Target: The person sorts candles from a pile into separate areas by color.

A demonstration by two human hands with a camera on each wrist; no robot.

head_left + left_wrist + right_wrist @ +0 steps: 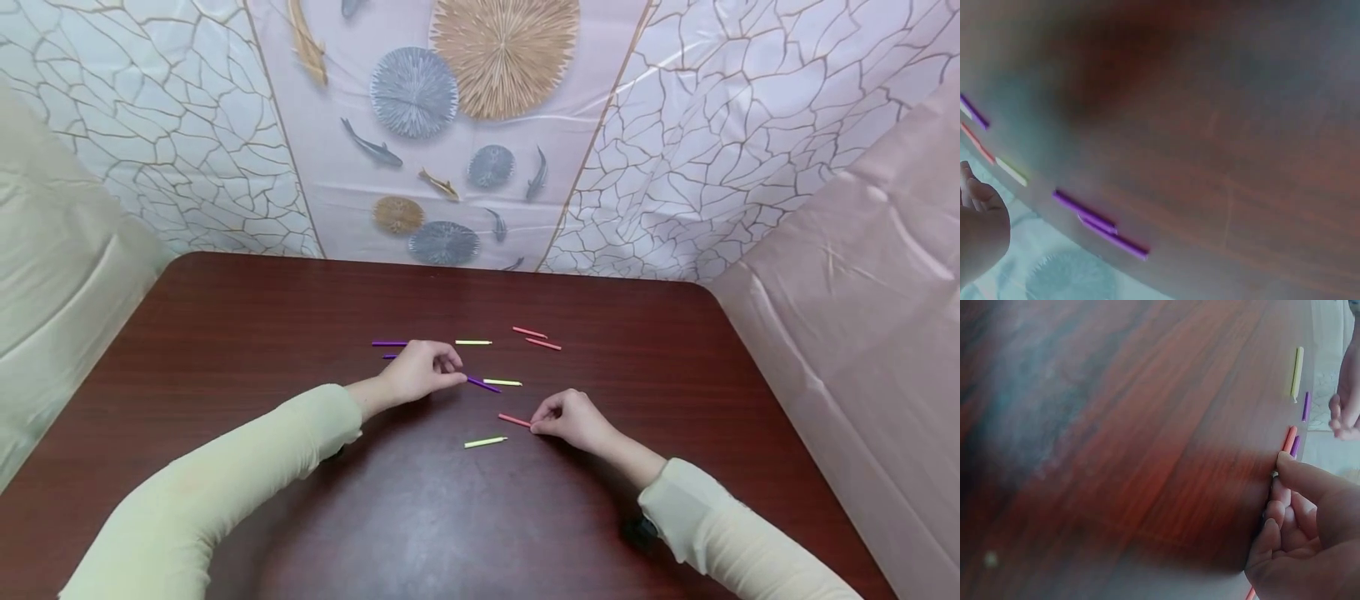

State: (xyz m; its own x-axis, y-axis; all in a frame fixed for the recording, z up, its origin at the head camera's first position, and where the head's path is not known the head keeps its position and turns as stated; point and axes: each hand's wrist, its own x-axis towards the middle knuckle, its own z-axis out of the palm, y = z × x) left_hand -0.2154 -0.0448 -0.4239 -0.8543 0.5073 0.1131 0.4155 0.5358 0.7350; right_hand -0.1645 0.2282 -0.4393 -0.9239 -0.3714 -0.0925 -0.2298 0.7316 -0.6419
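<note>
My right hand (pixel 576 421) pinches one end of a red candle (pixel 513 420) between thumb and finger, just above the table. In the right wrist view the red candle (pixel 1289 439) sticks out past the thumb tip. My left hand (pixel 420 371) is over the table with loosely bent fingers. Its thumb tip lines up with the end of a purple candle (pixel 483 384) in the head view. A gap shows between the left hand (pixel 982 219) and that purple candle (pixel 975 112) in the left wrist view. A yellow candle (pixel 502 382) lies beside the purple one.
Two purple candles (pixel 388 343) lie partly behind the left hand. One yellow candle (pixel 474 342) and two red candles (pixel 543 343) are farther back. Another yellow candle (pixel 486 442) lies nearer. The dark brown table (pixel 420 517) meets patterned cloth walls (pixel 660 183).
</note>
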